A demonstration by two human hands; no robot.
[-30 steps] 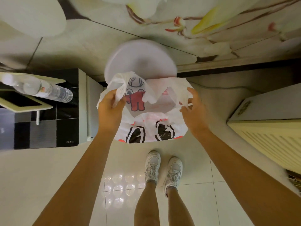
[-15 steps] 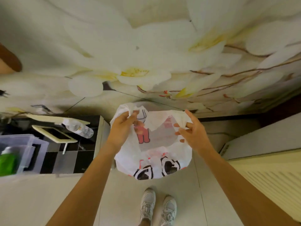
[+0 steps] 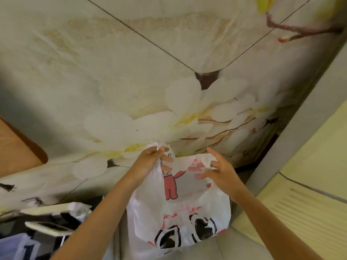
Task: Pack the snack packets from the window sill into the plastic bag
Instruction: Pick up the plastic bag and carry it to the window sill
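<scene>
Two hands hold one bag (image 3: 178, 209) in mid-air before a flower-printed wall (image 3: 112, 81); no snack packets are in view, and no window sill can be picked out with certainty, though the pale ledge (image 3: 304, 166) at right may be it.

Wall: large white petals, dark seams, a red-brown twig at upper right. Below left, a cluttered dark shelf (image 3: 48, 224) with pale flat items, blurred.

Bag: thin white plastic, translucent, printed with a red cartoon figure near the top, red lettering, and two black rounded marks low down. It hangs slack and creased between the hands, its bottom edge near the lower frame. Judged very light, soft and shapeless; the film would slip and collapse shut unless the mouth is kept spread. The handle loops and the rim on each side are the sound places to take hold. Contents cannot be seen; it looks empty or nearly so.

Left hand (image 3: 152, 160): fingers curled tight round the bunched left handle, lifting that corner highest.

Right hand (image 3: 219, 171): thumb and bent fingers pinch the right rim, forefinger raised free. The mouth is drawn partly open between the two grips.

Judgement: opening stage; packing not yet begun.
</scene>
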